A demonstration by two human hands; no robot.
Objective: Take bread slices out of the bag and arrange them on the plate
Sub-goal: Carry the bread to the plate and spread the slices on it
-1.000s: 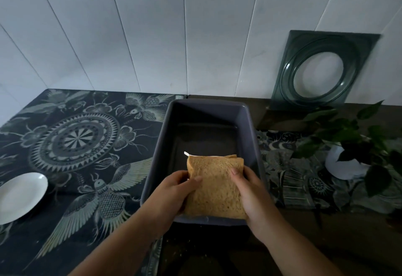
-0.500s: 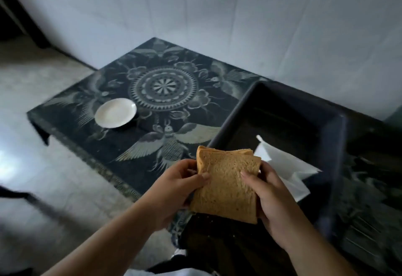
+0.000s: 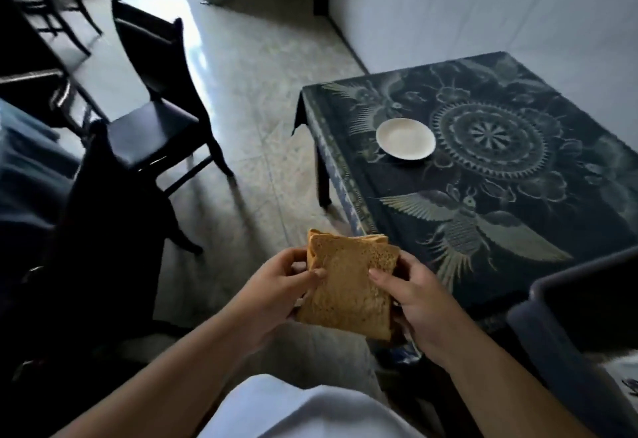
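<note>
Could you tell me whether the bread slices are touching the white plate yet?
Apart. The head view shows the bread slices held off the table's edge, tablecloth separating them from the plate.

porous matt bread slices (image 3: pixel 348 285), patterned tablecloth (image 3: pixel 490 175)

Slice count in bread (image 3: pixel 348 285) stack unclear; tub (image 3: pixel 583 303) cropped at right edge; left chair (image 3: pixel 89 216) too dark; palms hidden behind bread.

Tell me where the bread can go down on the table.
The plate is bare and takes slices. Open cloth lies between the plate and the table's near edge, and more right of it. The near right corner is crowded by the dark tub. Both hands, left and right, grip the bread.
</note>
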